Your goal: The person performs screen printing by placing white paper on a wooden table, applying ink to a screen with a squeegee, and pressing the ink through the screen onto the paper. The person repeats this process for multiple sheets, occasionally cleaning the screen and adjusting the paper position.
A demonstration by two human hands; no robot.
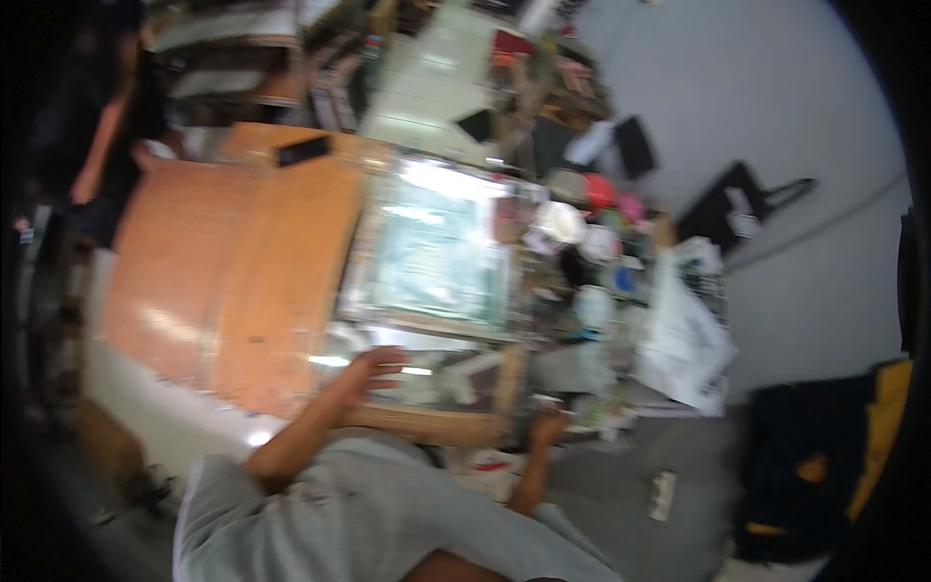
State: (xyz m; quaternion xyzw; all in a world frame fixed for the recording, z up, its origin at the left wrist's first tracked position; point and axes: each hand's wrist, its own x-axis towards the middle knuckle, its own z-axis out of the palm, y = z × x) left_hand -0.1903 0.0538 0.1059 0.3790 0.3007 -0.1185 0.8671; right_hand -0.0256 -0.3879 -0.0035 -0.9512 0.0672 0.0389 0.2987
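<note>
The picture is tilted and blurred by motion. My left hand [375, 369] lies flat with fingers apart on the near edge of a wooden table [242, 281], next to a shiny clear sheet [456, 373]. Beyond it lies a green mat [436, 252] under a glossy cover. My right hand [548, 427] is lower, at the table's near right corner, close to some small cluttered items. It is too blurred to tell whether it holds anything. My grey shirt [369, 514] fills the lower edge.
A dark flat phone [303, 150] lies at the table's far side. Another person [107, 126] stands at the upper left. Cluttered containers and a white bag [684, 335] crowd the right end. A black-and-yellow bag [834, 456] and a power strip [662, 493] are on the grey floor.
</note>
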